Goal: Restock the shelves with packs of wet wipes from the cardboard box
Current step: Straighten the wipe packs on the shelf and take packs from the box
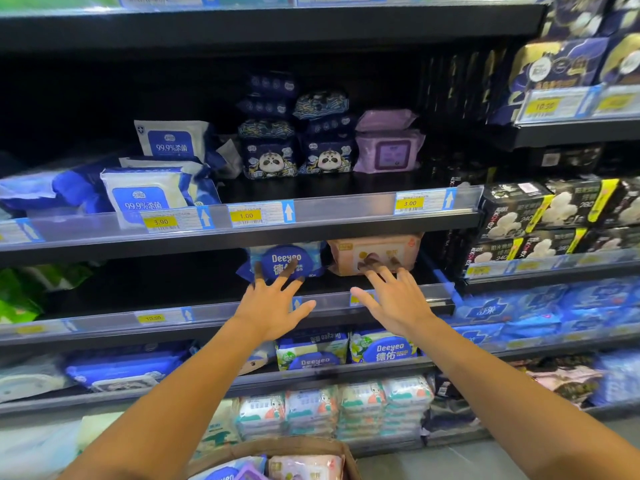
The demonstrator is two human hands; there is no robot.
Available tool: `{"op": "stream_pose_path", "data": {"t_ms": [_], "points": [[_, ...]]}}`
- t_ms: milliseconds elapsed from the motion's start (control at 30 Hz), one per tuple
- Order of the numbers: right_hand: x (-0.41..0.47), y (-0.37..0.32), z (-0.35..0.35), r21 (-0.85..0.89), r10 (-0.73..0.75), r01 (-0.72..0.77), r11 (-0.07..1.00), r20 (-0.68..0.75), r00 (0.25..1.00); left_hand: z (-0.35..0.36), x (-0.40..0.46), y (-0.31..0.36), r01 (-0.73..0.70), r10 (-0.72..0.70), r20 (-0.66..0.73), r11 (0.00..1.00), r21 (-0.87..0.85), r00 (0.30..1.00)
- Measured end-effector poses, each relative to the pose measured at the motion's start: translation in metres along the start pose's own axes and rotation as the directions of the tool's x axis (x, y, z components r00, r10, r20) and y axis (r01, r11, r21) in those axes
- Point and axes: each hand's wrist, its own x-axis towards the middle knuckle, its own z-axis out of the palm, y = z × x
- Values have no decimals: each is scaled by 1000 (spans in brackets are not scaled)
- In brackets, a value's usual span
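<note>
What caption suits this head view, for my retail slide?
Both hands, left hand and right hand, reach open-fingered toward the blue Deeyeo wipes pack and peach wipes pack on the dark shelf.

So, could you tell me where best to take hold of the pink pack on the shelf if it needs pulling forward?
Probably by its two short ends, coming straight in from the front. The pink pack lies flat and wide, front face outward, with the blue Deeyeo pack close on its left and open space on its right. The right hand already reaches it with spread fingers.
</note>
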Motion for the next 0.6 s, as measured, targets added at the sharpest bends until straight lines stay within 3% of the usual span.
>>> {"op": "stream_pose_path", "data": {"t_ms": [133,333,500,600], "points": [[8,3,-3,63,36,-37,997,14,999,-4,7,-3,10,-10,17,1000,-29,1000],[-19,-4,-17,110,-55,62,992,-65,996,-11,-16,-10,3,-2,-70,1000,15,998],[-70,-25,-29,229,-122,135,964,-70,990,-15,-72,-13,-152,135,-228,987,-60,964],[-111,-43,-31,251,-185,194,948,-58,981,-8,-120,-7,-211,136,-386,965,-158,913]]}}
